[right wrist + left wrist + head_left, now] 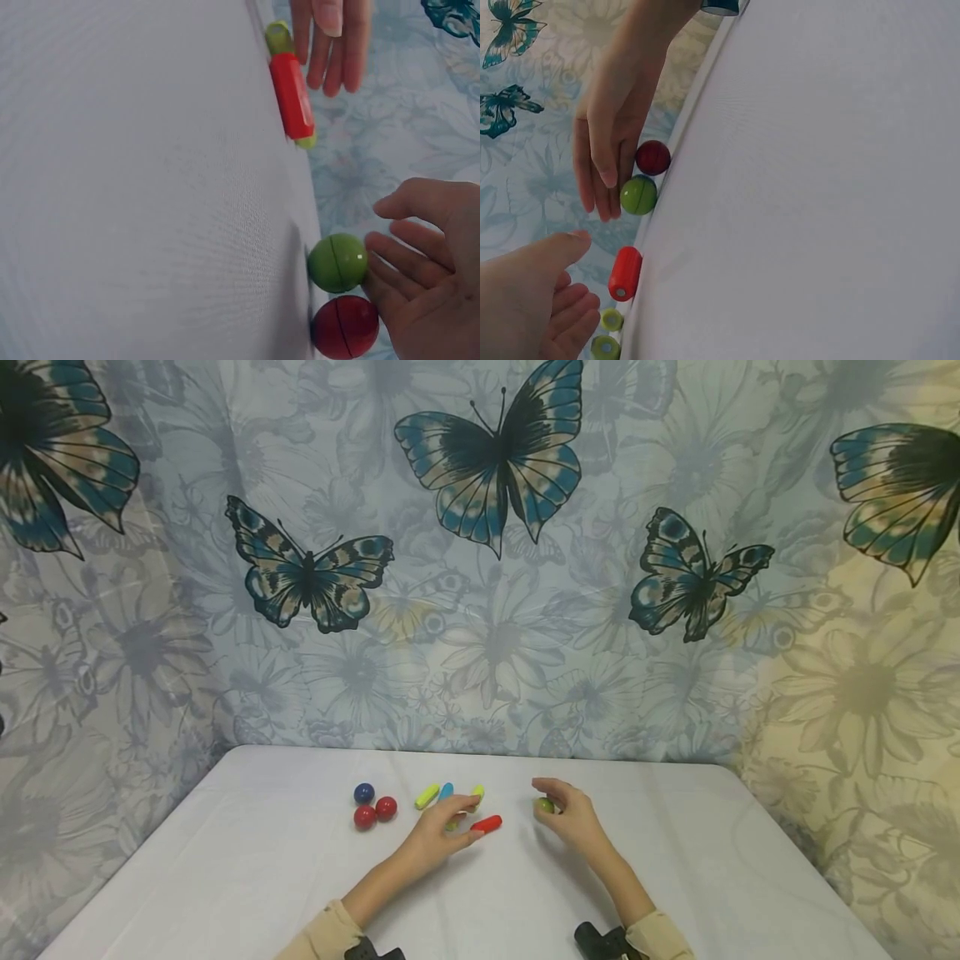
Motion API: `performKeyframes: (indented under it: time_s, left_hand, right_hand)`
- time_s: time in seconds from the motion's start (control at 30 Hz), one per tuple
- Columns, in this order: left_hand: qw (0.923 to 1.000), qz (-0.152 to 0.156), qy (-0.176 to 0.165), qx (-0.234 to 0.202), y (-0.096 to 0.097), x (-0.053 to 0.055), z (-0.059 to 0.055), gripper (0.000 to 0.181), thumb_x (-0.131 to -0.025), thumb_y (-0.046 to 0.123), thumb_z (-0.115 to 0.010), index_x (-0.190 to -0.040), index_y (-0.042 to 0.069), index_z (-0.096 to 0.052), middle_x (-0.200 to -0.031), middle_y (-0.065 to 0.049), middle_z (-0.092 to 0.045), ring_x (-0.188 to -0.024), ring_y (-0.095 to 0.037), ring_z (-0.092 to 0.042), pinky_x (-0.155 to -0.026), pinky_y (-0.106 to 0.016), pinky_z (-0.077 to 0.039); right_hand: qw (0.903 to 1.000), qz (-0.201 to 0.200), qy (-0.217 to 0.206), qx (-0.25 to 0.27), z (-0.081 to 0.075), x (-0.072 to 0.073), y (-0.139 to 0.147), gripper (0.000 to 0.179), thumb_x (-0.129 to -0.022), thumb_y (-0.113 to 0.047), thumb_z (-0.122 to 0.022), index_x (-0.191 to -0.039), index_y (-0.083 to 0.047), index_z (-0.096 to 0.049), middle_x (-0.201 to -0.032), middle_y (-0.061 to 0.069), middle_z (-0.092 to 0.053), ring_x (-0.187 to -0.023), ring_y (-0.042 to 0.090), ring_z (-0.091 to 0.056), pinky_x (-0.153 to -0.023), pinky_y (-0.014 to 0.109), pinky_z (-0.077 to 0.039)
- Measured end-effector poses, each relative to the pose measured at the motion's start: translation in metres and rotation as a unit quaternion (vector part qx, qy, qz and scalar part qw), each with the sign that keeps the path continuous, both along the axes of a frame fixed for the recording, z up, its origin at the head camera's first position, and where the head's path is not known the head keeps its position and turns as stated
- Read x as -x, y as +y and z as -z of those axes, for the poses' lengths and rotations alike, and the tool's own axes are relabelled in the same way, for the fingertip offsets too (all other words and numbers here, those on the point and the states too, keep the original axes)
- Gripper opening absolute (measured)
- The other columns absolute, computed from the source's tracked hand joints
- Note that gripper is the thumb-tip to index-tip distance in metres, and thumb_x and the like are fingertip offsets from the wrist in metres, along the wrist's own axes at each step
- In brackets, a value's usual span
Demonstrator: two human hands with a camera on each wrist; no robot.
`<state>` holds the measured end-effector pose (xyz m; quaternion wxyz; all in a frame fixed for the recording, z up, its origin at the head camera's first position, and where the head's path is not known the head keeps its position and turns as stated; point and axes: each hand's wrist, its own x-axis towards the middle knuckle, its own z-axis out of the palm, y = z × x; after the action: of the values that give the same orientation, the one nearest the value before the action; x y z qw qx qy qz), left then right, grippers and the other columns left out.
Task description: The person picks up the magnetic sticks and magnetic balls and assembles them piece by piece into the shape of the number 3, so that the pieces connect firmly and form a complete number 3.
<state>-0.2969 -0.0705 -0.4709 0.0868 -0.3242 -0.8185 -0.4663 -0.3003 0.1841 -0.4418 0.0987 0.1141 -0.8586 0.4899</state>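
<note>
My left hand point(433, 835) reaches over a group of short, round-ended sticks, its fingers spread loosely around them. A red stick point(487, 824) lies right by its thumb. Yellow-green sticks point(427, 796) and a blue stick point(446, 791) lie near the fingers, some partly covered by them. My right hand point(576, 818) hovers beside a green ball point(544, 805), fingers loosely bent. The right wrist view shows a dark red ball point(346, 327) next to the green one, both close against the hand's inner side; in the head view this red ball is hidden.
To the left on the white table point(225, 852) stand a blue ball point(363, 792) and two red balls point(365, 817), grouped closely. A cloth backdrop with butterflies point(502, 452) rises behind the table's far edge. Dark devices point(603, 941) are strapped at both wrists.
</note>
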Motion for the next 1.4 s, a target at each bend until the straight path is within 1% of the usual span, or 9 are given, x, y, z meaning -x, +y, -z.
performKeyframes:
  time_s: [0.27, 0.4, 0.5, 0.67, 0.93, 1.07, 1.23, 1.3, 1.4]
  left_hand:
    - [0.9998, 0.014, -0.003, -0.015, 0.003, -0.001, 0.004, 0.050, -0.089, 0.010, -0.070, -0.132, -0.006, -0.053, -0.125, -0.022, -0.063, -0.118, -0.034, -0.061, -0.097, -0.037, -0.053]
    - [0.9998, 0.012, -0.015, -0.011, 0.004, -0.001, 0.004, 0.047, -0.088, 0.007, -0.070, -0.131, -0.006, -0.054, -0.125, -0.023, -0.063, -0.118, -0.034, -0.062, -0.097, -0.037, -0.053]
    - [0.9997, 0.007, -0.022, -0.001, 0.005, -0.002, 0.004, 0.045, -0.088, 0.005, -0.069, -0.129, -0.005, -0.055, -0.126, -0.022, -0.062, -0.118, -0.033, -0.062, -0.098, -0.037, -0.053]
    - [0.9997, -0.003, -0.013, 0.019, 0.006, -0.002, 0.006, 0.042, -0.088, 0.003, -0.068, -0.128, -0.004, -0.056, -0.128, -0.019, -0.062, -0.119, -0.032, -0.062, -0.097, -0.033, -0.053]
    - [0.9987, -0.017, -0.016, 0.046, 0.006, -0.003, 0.007, 0.041, -0.088, 0.004, -0.069, -0.127, -0.003, -0.058, -0.126, -0.016, -0.063, -0.115, -0.028, -0.064, -0.094, -0.027, -0.054]
    - [0.9985, -0.024, -0.004, 0.050, 0.006, -0.002, 0.009, 0.039, -0.088, 0.006, -0.070, -0.125, -0.002, -0.061, -0.124, -0.013, -0.063, -0.115, -0.027, -0.064, -0.095, -0.028, -0.054]
    - [0.9971, -0.043, 0.025, 0.058, 0.006, -0.002, 0.013, 0.038, -0.087, 0.010, -0.072, -0.122, -0.001, -0.064, -0.124, -0.012, -0.062, -0.116, -0.026, -0.063, -0.098, -0.030, -0.053]
    - [0.9967, -0.048, 0.024, 0.060, 0.006, -0.003, 0.013, 0.037, -0.087, 0.011, -0.072, -0.122, 0.000, -0.065, -0.126, -0.011, -0.062, -0.117, -0.026, -0.062, -0.099, -0.031, -0.052]
    - [0.9971, -0.047, 0.012, 0.059, 0.006, -0.004, 0.013, 0.036, -0.088, 0.011, -0.071, -0.122, 0.001, -0.065, -0.127, -0.011, -0.061, -0.119, -0.027, -0.061, -0.100, -0.032, -0.052]
  right_hand:
    - [0.9999, -0.011, -0.007, -0.009, 0.000, -0.001, -0.005, 0.039, -0.083, 0.006, -0.068, -0.121, 0.002, -0.064, -0.124, 0.019, -0.066, -0.123, 0.035, -0.059, -0.107, 0.043, -0.045]
    - [0.9997, -0.015, -0.013, -0.012, -0.001, -0.003, -0.008, 0.040, -0.082, 0.006, -0.068, -0.122, 0.003, -0.063, -0.124, 0.019, -0.066, -0.124, 0.036, -0.058, -0.107, 0.044, -0.045]
    - [0.9996, -0.021, -0.014, -0.013, -0.001, -0.004, -0.009, 0.041, -0.082, 0.007, -0.068, -0.122, 0.004, -0.062, -0.125, 0.019, -0.066, -0.124, 0.036, -0.058, -0.107, 0.044, -0.045]
    - [0.9992, -0.031, -0.013, -0.021, 0.001, -0.004, -0.011, 0.041, -0.082, 0.007, -0.068, -0.122, 0.003, -0.063, -0.125, 0.019, -0.065, -0.124, 0.037, -0.058, -0.106, 0.043, -0.046]
    - [0.9988, -0.027, -0.026, -0.033, 0.004, -0.005, -0.014, 0.040, -0.082, 0.007, -0.068, -0.122, 0.001, -0.063, -0.124, 0.016, -0.066, -0.123, 0.034, -0.059, -0.104, 0.043, -0.047]
    - [0.9986, -0.034, -0.023, -0.035, 0.005, -0.005, -0.014, 0.039, -0.082, 0.007, -0.068, -0.121, 0.001, -0.064, -0.123, 0.018, -0.067, -0.122, 0.035, -0.059, -0.103, 0.043, -0.048]
    - [0.9980, -0.048, -0.021, -0.035, 0.006, -0.005, -0.015, 0.038, -0.083, 0.004, -0.069, -0.120, 0.001, -0.064, -0.123, 0.018, -0.067, -0.122, 0.036, -0.059, -0.101, 0.040, -0.050]
    - [0.9979, -0.053, -0.022, -0.031, 0.007, -0.004, -0.015, 0.037, -0.083, 0.003, -0.069, -0.120, 0.001, -0.064, -0.124, 0.018, -0.066, -0.122, 0.035, -0.060, -0.100, 0.039, -0.051]
    - [0.9976, -0.060, -0.015, -0.030, 0.009, -0.003, -0.014, 0.036, -0.084, 0.001, -0.070, -0.119, 0.001, -0.065, -0.123, 0.019, -0.067, -0.121, 0.036, -0.060, -0.099, 0.038, -0.052]
